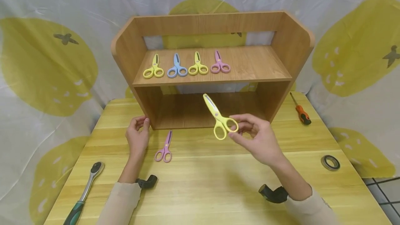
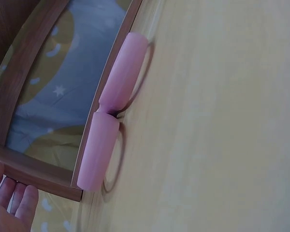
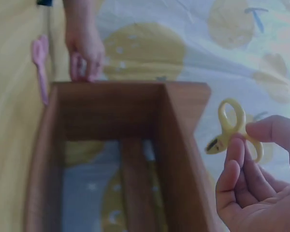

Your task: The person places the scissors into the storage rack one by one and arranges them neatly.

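Note:
My right hand (image 1: 247, 131) pinches one handle loop of a yellow pair of scissors (image 1: 218, 115), held in the air in front of the wooden shelf (image 1: 212, 79), blades pointing up and left. In the right wrist view the yellow scissors (image 3: 232, 128) hang from my fingertips (image 3: 234, 152). My left hand (image 1: 137, 136) rests at the shelf's lower left corner with loosely curled fingers and holds nothing. A pink pair of scissors (image 1: 165, 148) lies on the table just right of it, with its handles (image 2: 108, 111) close up in the left wrist view.
On the upper shelf board lie several scissors: yellow (image 1: 153, 68), blue (image 1: 177, 67), yellow (image 1: 198, 65), pink (image 1: 219, 63). A ratchet wrench (image 1: 84, 192) lies front left, an orange screwdriver (image 1: 300, 110) back right, a black ring (image 1: 330, 162) right.

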Available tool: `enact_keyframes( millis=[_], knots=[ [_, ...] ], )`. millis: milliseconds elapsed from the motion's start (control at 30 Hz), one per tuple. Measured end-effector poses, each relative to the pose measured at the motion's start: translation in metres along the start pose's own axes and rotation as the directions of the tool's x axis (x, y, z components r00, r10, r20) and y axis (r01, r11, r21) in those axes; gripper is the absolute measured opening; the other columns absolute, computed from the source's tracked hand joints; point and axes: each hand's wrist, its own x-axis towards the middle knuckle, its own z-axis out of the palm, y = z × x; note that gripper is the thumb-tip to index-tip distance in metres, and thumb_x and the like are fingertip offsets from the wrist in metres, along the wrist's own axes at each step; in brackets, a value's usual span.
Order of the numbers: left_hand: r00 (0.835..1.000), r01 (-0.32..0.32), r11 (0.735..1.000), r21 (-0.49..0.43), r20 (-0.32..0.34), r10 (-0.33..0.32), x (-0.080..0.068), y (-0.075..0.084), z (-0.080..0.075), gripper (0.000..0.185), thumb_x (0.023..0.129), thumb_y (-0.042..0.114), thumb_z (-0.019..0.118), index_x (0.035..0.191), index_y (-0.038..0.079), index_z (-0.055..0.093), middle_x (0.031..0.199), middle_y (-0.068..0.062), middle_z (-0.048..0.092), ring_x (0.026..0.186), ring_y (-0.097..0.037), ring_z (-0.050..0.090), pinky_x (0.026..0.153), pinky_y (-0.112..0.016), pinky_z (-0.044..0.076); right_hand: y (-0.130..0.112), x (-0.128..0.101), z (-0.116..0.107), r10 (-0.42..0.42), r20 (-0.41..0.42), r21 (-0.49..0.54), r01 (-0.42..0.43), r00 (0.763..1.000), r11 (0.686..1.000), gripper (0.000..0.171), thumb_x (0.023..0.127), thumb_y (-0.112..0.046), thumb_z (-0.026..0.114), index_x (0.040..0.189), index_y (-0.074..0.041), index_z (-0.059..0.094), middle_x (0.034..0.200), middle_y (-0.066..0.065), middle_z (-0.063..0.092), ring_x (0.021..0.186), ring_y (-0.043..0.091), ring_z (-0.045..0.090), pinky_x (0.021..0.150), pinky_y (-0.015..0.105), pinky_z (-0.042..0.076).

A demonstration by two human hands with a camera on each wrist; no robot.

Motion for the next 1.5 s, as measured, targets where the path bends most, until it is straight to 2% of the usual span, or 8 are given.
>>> enact_keyframes(
  millis=[133,233,400,600,867,1067,1200,1500],
  knots=[
    [1.0,-0.01,1.0,0.002,-0.004,0.01,0.001,0.002,0.0,0.022,0.101,0.026,0.068,0.116,0.009,0.069,0.106,-0.001,0.072,0.094,-0.002,0.066,0.077,-0.015,0.05,-0.016,0.02,-0.024,-0.071,-0.108,-0.006,0.071,0.992,0.997,0.04,0.086,0.006,0.078,0.125,0.004,0.067,0.092,-0.002,0.077,0.08,0.012,0.071,0.074,0.021,0.059],
    [1.0,-0.01,1.0,0.009,-0.01,0.01,0.001,0.002,0.0,0.021,0.101,0.025,0.068,0.116,0.009,0.069,0.105,0.0,0.072,0.094,0.0,0.065,0.077,-0.015,0.05,-0.021,0.039,-0.04,-0.079,-0.188,-0.031,0.075,0.979,0.997,0.04,0.087,0.004,0.078,0.125,0.003,0.069,0.089,-0.004,0.077,0.079,0.01,0.071,0.072,0.018,0.057],
    [1.0,-0.007,1.0,0.013,0.002,0.007,0.0,0.001,0.0,0.023,0.101,0.025,0.068,0.117,0.008,0.069,0.108,-0.005,0.073,0.095,-0.001,0.065,0.079,-0.015,0.05,-0.022,0.071,-0.061,-0.025,-0.261,-0.126,-0.009,0.965,0.992,0.038,0.089,-0.007,0.079,0.126,-0.006,0.072,0.085,-0.008,0.077,0.082,0.009,0.07,0.073,0.017,0.055],
    [1.0,-0.008,1.0,0.008,0.007,0.007,0.0,0.001,-0.001,0.024,0.101,0.025,0.068,0.117,0.007,0.068,0.11,-0.008,0.073,0.096,-0.003,0.066,0.076,-0.012,0.05,-0.018,0.106,-0.075,0.05,-0.296,-0.257,-0.13,0.954,0.958,0.039,0.091,-0.024,0.079,0.129,-0.017,0.072,0.084,-0.007,0.077,0.088,0.011,0.063,0.073,0.022,0.05],
    [1.0,-0.011,1.0,-0.008,0.02,0.011,-0.001,0.003,-0.001,0.025,0.101,0.025,0.068,0.117,0.006,0.068,0.11,-0.01,0.072,0.097,-0.004,0.065,0.074,-0.011,0.05,-0.013,0.138,-0.08,0.157,-0.317,-0.318,-0.261,0.935,0.912,0.045,0.093,-0.03,0.076,0.135,-0.016,0.068,0.089,-0.008,0.077,0.084,0.009,0.063,0.063,0.024,0.044],
    [1.0,-0.009,1.0,-0.006,0.01,0.009,-0.002,0.003,-0.001,0.024,0.101,0.025,0.068,0.117,0.006,0.068,0.109,-0.009,0.072,0.097,-0.004,0.065,0.076,-0.012,0.05,-0.009,0.153,-0.076,0.162,-0.298,-0.36,-0.268,0.941,0.894,0.044,0.093,-0.025,0.075,0.134,-0.009,0.068,0.085,-0.007,0.076,0.079,0.004,0.062,0.061,0.02,0.045],
    [1.0,-0.005,1.0,-0.014,0.01,0.005,-0.002,0.003,0.0,0.025,0.101,0.025,0.068,0.117,0.007,0.068,0.109,-0.007,0.072,0.098,-0.005,0.066,0.08,-0.015,0.051,-0.008,0.156,-0.074,0.174,-0.278,-0.391,-0.277,0.945,0.878,0.042,0.094,-0.025,0.072,0.131,-0.005,0.068,0.089,0.0,0.073,0.075,0.006,0.06,0.058,0.018,0.045],
    [1.0,-0.009,1.0,0.012,0.0,0.009,-0.003,0.001,0.0,0.025,0.102,0.029,0.067,0.117,0.009,0.068,0.108,-0.003,0.072,0.099,-0.007,0.065,0.08,-0.017,0.049,-0.009,0.153,-0.075,0.17,-0.206,-0.545,-0.257,0.964,0.798,0.04,0.094,-0.03,0.069,0.126,-0.004,0.071,0.108,0.016,0.07,0.095,0.025,0.059,0.073,0.031,0.044]
  ],
)
